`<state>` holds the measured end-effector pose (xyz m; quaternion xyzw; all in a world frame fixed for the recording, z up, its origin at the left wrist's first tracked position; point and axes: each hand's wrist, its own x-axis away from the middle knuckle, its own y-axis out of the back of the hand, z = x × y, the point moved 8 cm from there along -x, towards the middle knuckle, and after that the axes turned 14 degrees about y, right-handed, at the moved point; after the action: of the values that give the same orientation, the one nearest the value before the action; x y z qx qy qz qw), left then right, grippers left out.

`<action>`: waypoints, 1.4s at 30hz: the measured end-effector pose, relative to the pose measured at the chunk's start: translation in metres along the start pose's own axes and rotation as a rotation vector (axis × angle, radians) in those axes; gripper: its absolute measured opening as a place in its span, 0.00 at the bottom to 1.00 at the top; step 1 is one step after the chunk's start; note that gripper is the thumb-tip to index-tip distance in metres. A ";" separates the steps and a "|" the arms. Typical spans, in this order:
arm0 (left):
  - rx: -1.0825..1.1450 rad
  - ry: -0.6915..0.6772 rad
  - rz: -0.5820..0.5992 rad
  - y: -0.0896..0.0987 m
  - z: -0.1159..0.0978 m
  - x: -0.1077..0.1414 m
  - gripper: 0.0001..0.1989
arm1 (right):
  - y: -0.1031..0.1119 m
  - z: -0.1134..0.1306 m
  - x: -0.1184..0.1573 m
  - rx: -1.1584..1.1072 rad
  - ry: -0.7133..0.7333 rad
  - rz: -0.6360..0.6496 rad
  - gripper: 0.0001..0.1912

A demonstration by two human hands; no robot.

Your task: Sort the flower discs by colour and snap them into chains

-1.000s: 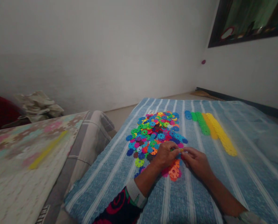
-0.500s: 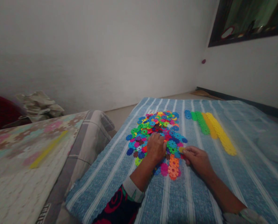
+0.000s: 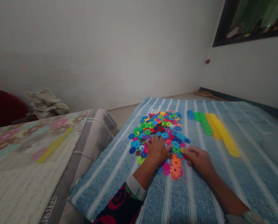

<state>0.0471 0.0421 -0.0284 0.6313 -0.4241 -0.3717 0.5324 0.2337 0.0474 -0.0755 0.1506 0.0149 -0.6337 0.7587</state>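
Note:
A heap of flower-shaped plastic discs [image 3: 150, 126] in many colours lies on a blue striped cloth [image 3: 120, 155]. My left hand [image 3: 156, 149] rests on the heap with its fingers spread, touching discs. At the heap's right edge my right hand [image 3: 198, 158] pinches a yellow disc [image 3: 183, 150] between thumb and fingers. Just in front of the heap, between my hands, several orange discs [image 3: 175, 169] overlap in a short row, beside a pink disc [image 3: 166, 169].
Overlapping rows of discs lie farther right: blue [image 3: 190, 114], green [image 3: 205, 124], orange-yellow [image 3: 213, 127] and a long yellow row [image 3: 225, 137]. To the left is a flower-patterned bed or padded surface [image 3: 59, 124] with a yellow strip [image 3: 56, 145] on it. A white wall [image 3: 106, 56] stands behind.
My left hand's fingers have spread out wider over the heap. The right hand still pinches the yellow disc. The whole view has shifted slightly.

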 end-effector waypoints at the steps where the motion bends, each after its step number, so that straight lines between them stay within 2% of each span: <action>1: 0.002 -0.011 -0.005 -0.001 -0.003 0.002 0.29 | 0.000 0.000 0.000 0.003 -0.003 -0.003 0.21; 8: 0.003 -0.048 -0.009 -0.003 -0.012 0.011 0.27 | -0.001 0.012 0.001 0.001 0.000 0.003 0.20; 13: 0.016 -0.078 -0.052 -0.004 -0.017 0.015 0.25 | -0.002 0.009 0.000 -0.013 0.003 0.008 0.21; 19: -0.011 -0.144 -0.029 -0.008 -0.023 0.020 0.26 | -0.002 0.008 0.000 -0.023 -0.007 0.004 0.23; 33: -0.026 -0.233 -0.048 0.001 -0.035 0.031 0.23 | -0.002 0.009 0.000 -0.035 -0.008 -0.002 0.20; 37: -0.006 -0.274 -0.030 -0.004 -0.036 0.030 0.25 | -0.001 0.008 -0.002 -0.052 -0.008 -0.013 0.19; 42: -0.018 -0.231 -0.001 -0.003 -0.027 0.018 0.22 | 0.000 0.003 -0.004 -0.074 0.014 -0.031 0.19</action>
<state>0.0787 0.0351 -0.0280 0.5797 -0.4791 -0.4461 0.4852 0.2322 0.0509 -0.0720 0.1268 0.0462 -0.6433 0.7536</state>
